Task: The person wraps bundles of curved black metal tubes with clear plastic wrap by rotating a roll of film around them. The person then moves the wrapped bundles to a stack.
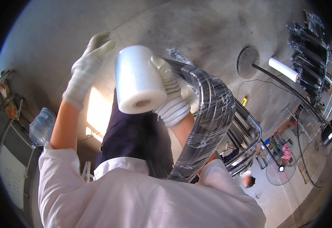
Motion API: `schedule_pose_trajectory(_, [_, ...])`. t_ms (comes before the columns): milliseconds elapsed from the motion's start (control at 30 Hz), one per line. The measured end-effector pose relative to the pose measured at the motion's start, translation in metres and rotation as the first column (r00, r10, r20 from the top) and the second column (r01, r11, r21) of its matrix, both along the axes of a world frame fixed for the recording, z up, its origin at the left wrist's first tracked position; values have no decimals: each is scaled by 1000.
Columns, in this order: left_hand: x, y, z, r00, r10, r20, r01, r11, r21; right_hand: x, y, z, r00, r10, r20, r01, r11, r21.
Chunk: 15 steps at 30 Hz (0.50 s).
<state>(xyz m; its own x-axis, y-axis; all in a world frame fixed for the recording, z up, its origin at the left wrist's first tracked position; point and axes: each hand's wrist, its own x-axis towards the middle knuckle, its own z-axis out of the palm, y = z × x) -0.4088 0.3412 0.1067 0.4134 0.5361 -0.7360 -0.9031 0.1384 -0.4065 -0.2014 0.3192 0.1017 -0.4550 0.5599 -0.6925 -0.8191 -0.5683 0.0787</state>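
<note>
My right hand (168, 89), in a striped whitish knit glove, holds a large roll of clear stretch film (137, 78) by its right side. The roll is tilted, and the hole of its core faces me. My left hand (89, 64), gloved too and slightly blurred, is raised left of the roll, touching nothing, with its fingers stretched out. Right of the roll stands a bundle of bent black tubes (211, 110), wrapped in shiny clear film. My right forearm passes behind this bundle, which hides part of it.
A round-based stand (247, 62) and a white roll (284, 69) lie at the right, near stacked film-wrapped black bundles (310, 57). Loose cable crosses the floor there. A fan (282, 167) and a person (248, 181) are lower right. A large plastic water bottle (42, 127) is at the left.
</note>
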Motion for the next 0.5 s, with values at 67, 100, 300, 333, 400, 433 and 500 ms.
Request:
schedule_pose_trajectory(67, [-17,-17,70,450,-394,-802,600,798,-56,-12,12,11,997,-54,-48,55,999,1])
schedule_pose_trajectory(100, [-13,-21,98,621,-416,-664,595,802,54,-16,16,11,995,-52,-89,52,999,-3])
schedule_pose_trajectory(300, [-1,-8,118,592,-644,-485,780,610,141,-36,39,16,969,-105,-225,104,994,-17])
schedule_pose_trajectory(333, [-3,-4,105,681,-613,-400,721,657,220,-35,40,17,963,-123,-239,124,992,-11])
schedule_pose_trajectory(400, [0,3,91,764,-560,-321,642,712,286,-33,41,22,954,-152,-257,155,988,-8])
schedule_pose_trajectory(433, [1,7,90,803,-529,-273,595,739,316,-33,44,25,950,-163,-265,165,986,-14])
schedule_pose_trajectory(500, [23,10,93,852,-387,-352,506,779,369,-36,51,26,938,-193,-288,194,981,-24])
